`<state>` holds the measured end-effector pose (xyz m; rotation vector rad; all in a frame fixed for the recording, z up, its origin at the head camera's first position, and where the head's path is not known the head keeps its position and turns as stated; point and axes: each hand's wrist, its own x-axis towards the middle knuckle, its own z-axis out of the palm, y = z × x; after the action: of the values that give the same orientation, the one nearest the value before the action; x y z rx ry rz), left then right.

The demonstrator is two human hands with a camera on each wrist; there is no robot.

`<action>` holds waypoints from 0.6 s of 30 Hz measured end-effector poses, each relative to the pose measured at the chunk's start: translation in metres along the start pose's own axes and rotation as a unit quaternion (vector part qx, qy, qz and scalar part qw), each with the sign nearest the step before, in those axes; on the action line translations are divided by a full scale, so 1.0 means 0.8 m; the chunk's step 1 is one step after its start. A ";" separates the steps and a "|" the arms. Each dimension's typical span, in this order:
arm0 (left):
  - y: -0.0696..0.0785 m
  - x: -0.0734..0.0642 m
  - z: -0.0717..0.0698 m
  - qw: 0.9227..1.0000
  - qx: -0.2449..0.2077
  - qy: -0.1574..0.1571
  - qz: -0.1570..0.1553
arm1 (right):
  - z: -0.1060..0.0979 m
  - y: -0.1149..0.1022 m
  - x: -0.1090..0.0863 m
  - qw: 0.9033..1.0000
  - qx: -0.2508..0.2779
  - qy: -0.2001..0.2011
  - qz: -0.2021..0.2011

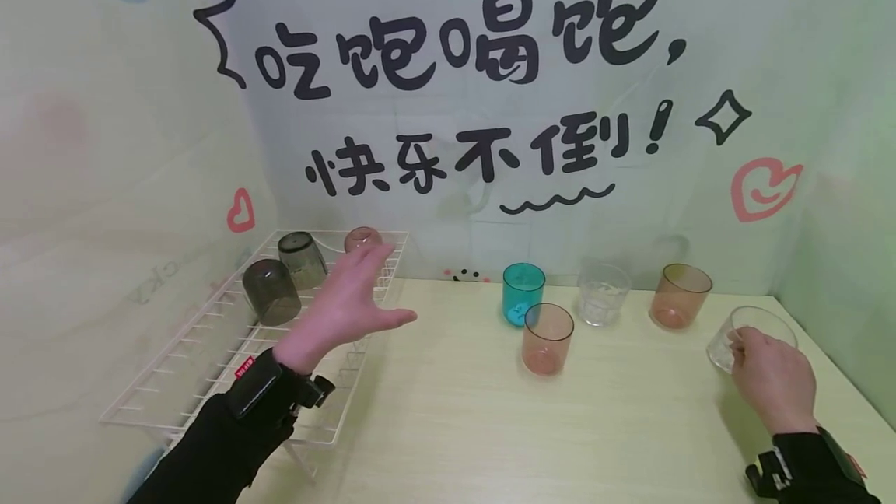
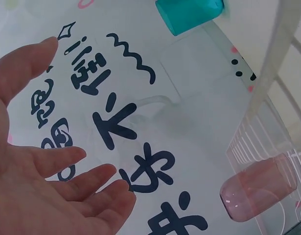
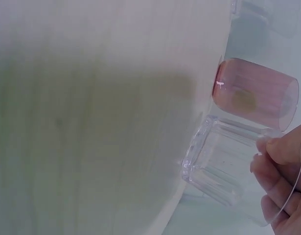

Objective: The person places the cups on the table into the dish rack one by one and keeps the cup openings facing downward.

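At the table's right side my right hand (image 1: 775,379) pinches the wall of a clear glass (image 1: 728,348), its fingers curled at the rim. The right wrist view shows the same clear glass (image 3: 223,161) with an orange-pink glass (image 3: 255,93) beside it. My left hand (image 1: 344,306) is spread in the air over a white wire rack (image 1: 343,411), holding nothing. A pink glass (image 1: 360,238) sits upside down at the rack's back, partly hidden behind that hand in the head view. Two dark grey glasses (image 1: 271,294) also stand inverted on the rack.
On the table (image 1: 490,434) stand a teal glass (image 1: 521,290), an orange-pink glass (image 1: 547,344) just in front of it, another clear glass (image 1: 603,298) and an amber-pink glass (image 1: 679,298). A printed backdrop (image 1: 434,115) rises behind the table, and side curtains flank it.
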<state>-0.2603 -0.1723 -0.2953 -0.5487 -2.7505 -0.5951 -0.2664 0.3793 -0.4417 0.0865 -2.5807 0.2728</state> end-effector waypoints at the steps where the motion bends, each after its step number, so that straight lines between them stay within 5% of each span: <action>1: 0.002 0.000 0.000 1.000 -0.003 0.001 0.001 | 0.000 -0.001 0.000 1.000 0.001 0.000 0.001; 18: 0.022 0.005 0.008 1.000 -0.022 0.007 0.020 | -0.012 -0.037 0.004 0.994 0.036 0.090 -0.053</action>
<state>-0.2575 -0.1534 -0.2937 -0.6045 -2.7123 -0.6492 -0.2610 0.3520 -0.4268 0.2151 -2.3791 0.3198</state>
